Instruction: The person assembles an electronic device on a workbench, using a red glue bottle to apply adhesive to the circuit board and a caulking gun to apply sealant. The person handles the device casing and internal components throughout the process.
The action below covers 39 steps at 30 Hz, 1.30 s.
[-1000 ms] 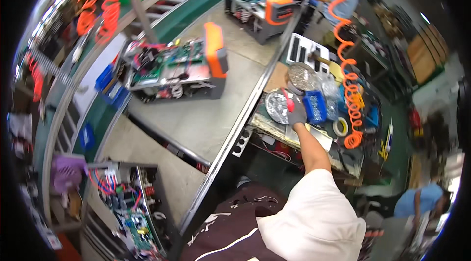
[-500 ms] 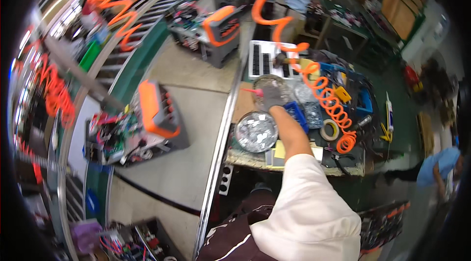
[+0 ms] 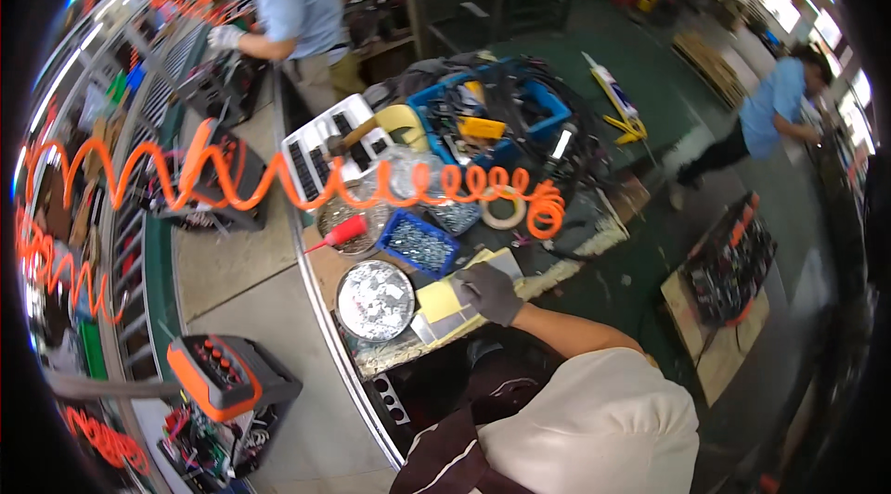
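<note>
My right hand (image 3: 490, 294), in a grey glove, is over the pile of yellow and grey sheets (image 3: 447, 301) at the bench's near edge. Its fingers look curled down onto the sheets; whatever they pinch is hidden beneath the hand. My left hand is out of the picture. Left of the sheets sits a round dish (image 3: 375, 300) full of shiny pale pieces. Behind it a red-handled tool (image 3: 346, 231) with a thin shaft rests across a bowl of small parts (image 3: 327, 214). A blue tray (image 3: 418, 243) of screws stands beside them.
An orange coiled hose (image 3: 445, 180) hangs across the bench. Farther back are a tape roll (image 3: 502, 207), a white tray (image 3: 336, 143), a hammer (image 3: 351, 136) and a blue crate (image 3: 557, 104). Orange-grey machine housings (image 3: 215, 377) line the left. Two co-workers (image 3: 302, 7) stand beyond.
My right hand has moved from the bowl beside the red-handled tool, nearer and rightward to the sheets. The tool stays at the bowl. My view has swung right.
</note>
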Each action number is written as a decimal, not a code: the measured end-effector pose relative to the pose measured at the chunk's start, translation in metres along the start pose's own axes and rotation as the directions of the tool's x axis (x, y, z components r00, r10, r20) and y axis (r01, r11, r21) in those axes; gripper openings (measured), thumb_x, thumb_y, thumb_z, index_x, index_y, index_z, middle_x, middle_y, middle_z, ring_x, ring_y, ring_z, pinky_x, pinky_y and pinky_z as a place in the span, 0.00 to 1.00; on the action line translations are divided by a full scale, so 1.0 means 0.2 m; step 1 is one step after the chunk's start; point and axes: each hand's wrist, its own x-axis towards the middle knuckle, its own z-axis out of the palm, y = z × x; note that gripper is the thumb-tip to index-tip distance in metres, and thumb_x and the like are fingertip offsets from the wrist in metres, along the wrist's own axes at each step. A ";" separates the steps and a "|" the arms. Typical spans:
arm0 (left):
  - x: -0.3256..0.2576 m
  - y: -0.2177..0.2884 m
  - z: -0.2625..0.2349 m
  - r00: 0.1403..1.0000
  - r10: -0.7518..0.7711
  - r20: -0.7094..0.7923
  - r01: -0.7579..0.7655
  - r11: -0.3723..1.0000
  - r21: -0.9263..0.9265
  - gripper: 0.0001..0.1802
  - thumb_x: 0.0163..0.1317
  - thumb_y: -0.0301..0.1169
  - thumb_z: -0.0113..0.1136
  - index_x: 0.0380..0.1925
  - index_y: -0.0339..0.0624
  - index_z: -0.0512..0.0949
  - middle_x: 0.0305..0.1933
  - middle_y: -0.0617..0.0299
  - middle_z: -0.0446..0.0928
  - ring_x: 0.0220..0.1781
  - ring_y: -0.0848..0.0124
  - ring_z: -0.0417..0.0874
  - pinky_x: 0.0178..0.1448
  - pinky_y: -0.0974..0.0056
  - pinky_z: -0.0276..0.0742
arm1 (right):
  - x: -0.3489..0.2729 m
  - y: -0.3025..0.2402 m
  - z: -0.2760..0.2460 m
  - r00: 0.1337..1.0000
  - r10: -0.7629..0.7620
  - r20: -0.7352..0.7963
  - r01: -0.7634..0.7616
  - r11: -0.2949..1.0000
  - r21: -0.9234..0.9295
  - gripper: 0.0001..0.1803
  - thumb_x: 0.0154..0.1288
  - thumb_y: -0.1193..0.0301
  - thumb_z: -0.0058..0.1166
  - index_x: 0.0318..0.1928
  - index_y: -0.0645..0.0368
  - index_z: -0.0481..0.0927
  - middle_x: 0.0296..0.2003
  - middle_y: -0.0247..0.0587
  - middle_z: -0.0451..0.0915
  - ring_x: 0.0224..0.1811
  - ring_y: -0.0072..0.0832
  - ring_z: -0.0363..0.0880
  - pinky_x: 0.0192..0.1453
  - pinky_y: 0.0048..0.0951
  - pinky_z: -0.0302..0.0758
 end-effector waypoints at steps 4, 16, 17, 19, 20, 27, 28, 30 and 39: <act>0.08 0.14 0.12 0.974 0.084 0.210 -0.073 0.996 -0.057 0.34 0.56 0.53 0.56 0.56 0.41 0.71 0.58 0.43 0.71 0.61 0.48 0.71 0.64 0.51 0.66 | -0.29 0.13 -0.42 0.882 0.344 -0.323 -0.366 0.931 -0.008 0.09 0.61 0.70 0.56 0.42 0.52 0.75 0.33 0.41 0.77 0.31 0.36 0.79 0.35 0.33 0.75; -0.46 -0.13 0.21 0.727 -0.544 0.419 0.522 0.834 0.179 0.33 0.58 0.57 0.51 0.52 0.43 0.77 0.55 0.43 0.75 0.58 0.48 0.75 0.62 0.51 0.69 | 0.03 1.88 -1.46 0.430 0.758 -0.491 -0.900 0.402 -0.168 0.30 0.57 0.51 0.57 0.50 0.63 0.79 0.48 0.55 0.79 0.53 0.47 0.76 0.59 0.41 0.69; -0.61 -0.16 0.21 0.672 -0.616 0.412 0.590 0.781 0.206 0.33 0.59 0.58 0.51 0.52 0.43 0.77 0.55 0.43 0.75 0.58 0.48 0.75 0.61 0.51 0.69 | 0.12 2.02 -1.47 0.474 0.761 -0.444 -0.881 0.410 -0.238 0.29 0.57 0.51 0.57 0.49 0.63 0.79 0.48 0.55 0.79 0.53 0.47 0.76 0.59 0.41 0.69; -0.80 -0.25 0.23 0.586 -0.664 0.464 0.599 0.741 0.304 0.33 0.59 0.58 0.50 0.52 0.44 0.78 0.54 0.43 0.76 0.57 0.47 0.76 0.61 0.50 0.70 | 0.19 2.22 -1.62 0.514 0.743 -0.430 -0.853 0.387 -0.350 0.28 0.57 0.53 0.57 0.48 0.64 0.79 0.47 0.54 0.79 0.52 0.47 0.76 0.58 0.40 0.69; -0.95 -0.25 0.21 0.551 -0.694 0.463 0.612 0.714 0.340 0.33 0.59 0.59 0.50 0.51 0.44 0.78 0.54 0.43 0.76 0.57 0.47 0.76 0.61 0.50 0.70 | 0.29 2.30 -1.59 0.542 0.739 -0.399 -0.830 0.396 -0.393 0.27 0.57 0.53 0.57 0.48 0.64 0.79 0.47 0.54 0.79 0.51 0.46 0.76 0.58 0.40 0.69; -0.94 0.41 0.24 0.687 -0.659 0.307 0.625 0.751 0.214 0.30 0.60 0.56 0.51 0.54 0.47 0.76 0.56 0.48 0.76 0.59 0.51 0.75 0.64 0.54 0.69 | 0.98 2.36 -1.24 0.706 0.672 -0.223 -0.658 0.506 -0.558 0.23 0.56 0.57 0.57 0.45 0.64 0.79 0.44 0.53 0.79 0.48 0.44 0.76 0.55 0.39 0.70; -0.87 0.48 0.26 0.725 -0.630 0.277 0.619 0.773 0.137 0.29 0.61 0.55 0.51 0.55 0.49 0.76 0.56 0.49 0.76 0.59 0.52 0.75 0.64 0.54 0.69 | 1.03 2.34 -1.26 0.719 0.659 -0.221 -0.647 0.519 -0.559 0.23 0.56 0.58 0.57 0.44 0.64 0.79 0.43 0.52 0.79 0.47 0.44 0.76 0.54 0.39 0.70; -0.73 0.59 0.33 0.786 -0.561 0.259 0.569 0.821 0.048 0.28 0.61 0.54 0.52 0.55 0.50 0.75 0.56 0.50 0.77 0.59 0.52 0.76 0.63 0.55 0.69 | 1.10 2.31 -1.27 0.738 0.631 -0.239 -0.639 0.540 -0.547 0.22 0.56 0.59 0.57 0.43 0.65 0.79 0.42 0.52 0.79 0.46 0.43 0.76 0.53 0.38 0.71; -0.85 0.51 0.46 0.736 -0.510 0.446 0.497 0.854 0.156 0.25 0.60 0.51 0.52 0.51 0.49 0.78 0.51 0.51 0.79 0.54 0.53 0.79 0.57 0.52 0.73 | 1.23 1.79 -1.33 0.847 0.409 -0.339 -0.526 0.735 -0.428 0.17 0.56 0.64 0.58 0.39 0.66 0.78 0.39 0.50 0.79 0.42 0.41 0.76 0.49 0.36 0.72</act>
